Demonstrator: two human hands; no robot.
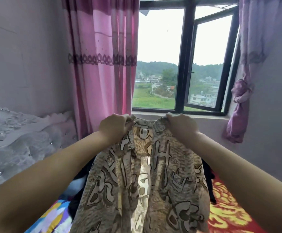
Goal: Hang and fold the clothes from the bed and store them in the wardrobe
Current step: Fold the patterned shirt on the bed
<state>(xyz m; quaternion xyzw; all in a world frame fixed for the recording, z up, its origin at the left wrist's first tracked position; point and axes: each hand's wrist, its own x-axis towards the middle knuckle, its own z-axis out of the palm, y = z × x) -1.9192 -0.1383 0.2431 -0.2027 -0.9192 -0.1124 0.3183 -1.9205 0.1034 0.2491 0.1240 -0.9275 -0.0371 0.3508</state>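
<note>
A beige shirt (pixel 160 175) printed with brown and white letter shapes hangs in front of me, held up by its collar. My left hand (pixel 114 127) grips the left side of the collar. My right hand (pixel 180 126) grips the right side. The shirt front is open down the middle and its hem drops out of the bottom of the view. Behind it dark clothes (pixel 82 172) lie on the bed (pixel 229 214), partly hidden by the shirt.
The bed has a red and yellow cover; a multicoloured cloth (pixel 52 214) lies at lower left. A padded grey headboard (pixel 19 140) stands at left. Ahead are pink curtains (pixel 101 64), an open window (pixel 184 64) and a tied purple curtain (pixel 241 106).
</note>
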